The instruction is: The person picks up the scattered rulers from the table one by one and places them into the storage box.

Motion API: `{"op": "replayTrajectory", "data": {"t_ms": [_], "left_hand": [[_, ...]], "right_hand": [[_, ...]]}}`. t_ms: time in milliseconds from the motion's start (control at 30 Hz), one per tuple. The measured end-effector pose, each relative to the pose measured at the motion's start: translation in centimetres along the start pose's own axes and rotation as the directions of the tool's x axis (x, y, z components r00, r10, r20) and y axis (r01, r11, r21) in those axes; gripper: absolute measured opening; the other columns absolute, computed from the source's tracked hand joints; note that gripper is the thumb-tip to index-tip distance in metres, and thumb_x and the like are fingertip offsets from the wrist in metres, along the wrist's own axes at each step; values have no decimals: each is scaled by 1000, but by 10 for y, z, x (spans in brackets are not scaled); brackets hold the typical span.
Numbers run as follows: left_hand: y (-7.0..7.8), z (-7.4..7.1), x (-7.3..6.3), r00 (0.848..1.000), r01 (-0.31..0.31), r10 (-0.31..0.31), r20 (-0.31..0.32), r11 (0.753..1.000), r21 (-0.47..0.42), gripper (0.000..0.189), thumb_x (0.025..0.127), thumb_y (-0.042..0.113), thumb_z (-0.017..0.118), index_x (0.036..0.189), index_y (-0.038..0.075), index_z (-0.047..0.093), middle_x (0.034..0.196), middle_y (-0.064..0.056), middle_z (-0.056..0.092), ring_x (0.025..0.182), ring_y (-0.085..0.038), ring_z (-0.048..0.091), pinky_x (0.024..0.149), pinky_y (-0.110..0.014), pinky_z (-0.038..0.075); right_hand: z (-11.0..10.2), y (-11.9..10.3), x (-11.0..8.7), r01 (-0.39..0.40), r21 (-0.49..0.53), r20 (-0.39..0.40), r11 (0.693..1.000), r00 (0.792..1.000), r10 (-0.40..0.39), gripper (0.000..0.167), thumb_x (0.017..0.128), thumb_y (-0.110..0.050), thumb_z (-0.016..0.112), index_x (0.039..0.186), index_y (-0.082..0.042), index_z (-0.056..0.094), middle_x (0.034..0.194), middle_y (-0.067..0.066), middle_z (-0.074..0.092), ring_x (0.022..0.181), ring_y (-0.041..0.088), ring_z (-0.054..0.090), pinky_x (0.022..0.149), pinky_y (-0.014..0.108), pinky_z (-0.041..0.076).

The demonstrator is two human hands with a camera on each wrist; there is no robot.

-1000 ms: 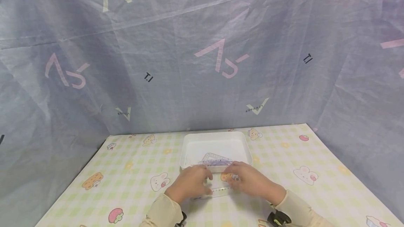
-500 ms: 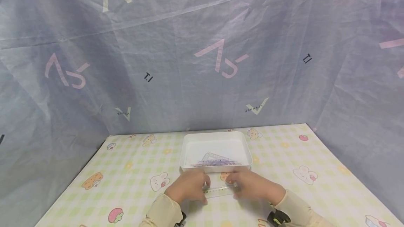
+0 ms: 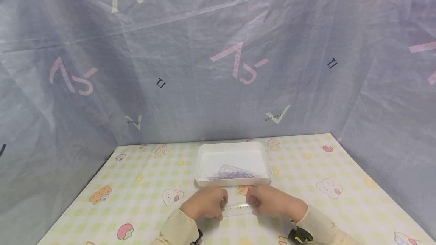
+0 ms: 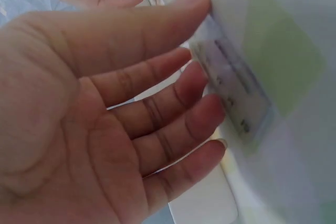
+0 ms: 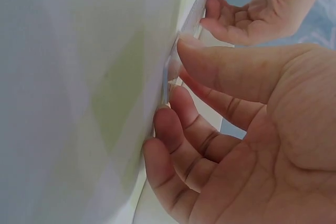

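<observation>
A clear plastic ruler (image 3: 237,210) lies crosswise in front of the white tray in the head view, low at the tablecloth. My left hand (image 3: 205,202) is at its left end; in the left wrist view the thumb (image 4: 178,17) and fingertips stand at opposite edges of the ruler (image 4: 233,87). At the other end, my right hand (image 3: 274,202) pinches the ruler between thumb (image 5: 202,59) and fingers, as the right wrist view shows. The ruler's right end is partly hidden by that hand. Inside the tray, a clear set square (image 3: 227,168) lies with purplish transparent pieces (image 3: 231,175).
The white tray (image 3: 235,182) stands just beyond both hands, its near wall close to the knuckles. A green-checked tablecloth (image 3: 143,207) with cartoon prints covers the table. Behind the table's far edge hangs a grey cloth (image 3: 190,105).
The ruler has turned to lie more level, and its left end has shifted right, nearer the left fingertips. My right fingers have drawn back from the tray's near rim and closed on the ruler.
</observation>
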State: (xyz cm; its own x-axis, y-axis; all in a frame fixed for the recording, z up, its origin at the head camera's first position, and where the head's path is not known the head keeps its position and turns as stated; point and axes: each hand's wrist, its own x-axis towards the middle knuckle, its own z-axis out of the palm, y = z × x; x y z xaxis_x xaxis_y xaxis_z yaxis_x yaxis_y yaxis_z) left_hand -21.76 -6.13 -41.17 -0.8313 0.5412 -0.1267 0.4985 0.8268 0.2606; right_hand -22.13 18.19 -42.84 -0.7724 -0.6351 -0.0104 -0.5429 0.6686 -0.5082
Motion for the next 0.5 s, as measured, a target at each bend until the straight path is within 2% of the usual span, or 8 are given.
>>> {"op": "replayTrajectory", "data": {"t_ms": [267,500], "left_hand": [[5,-1,0,1000,-9,9,12,1000,3,33,64,7,88,86,20,66,72,11,53,67,-7,49,62,-22,44],[7,-1,0,1000,-13,13,11,1000,23,31,63,4,85,85,18,68,70,10,53,66,-8,48,61,-22,44]], "right_hand": [[4,1,2,-14,40,-31,999,999,15,26,76,-17,83,92,-20,62,79,-12,55,71,4,51,65,25,46],[6,2,2,-32,38,-28,999,999,33,25,77,-22,83,89,-22,61,80,-13,55,72,4,51,66,25,46]]}}
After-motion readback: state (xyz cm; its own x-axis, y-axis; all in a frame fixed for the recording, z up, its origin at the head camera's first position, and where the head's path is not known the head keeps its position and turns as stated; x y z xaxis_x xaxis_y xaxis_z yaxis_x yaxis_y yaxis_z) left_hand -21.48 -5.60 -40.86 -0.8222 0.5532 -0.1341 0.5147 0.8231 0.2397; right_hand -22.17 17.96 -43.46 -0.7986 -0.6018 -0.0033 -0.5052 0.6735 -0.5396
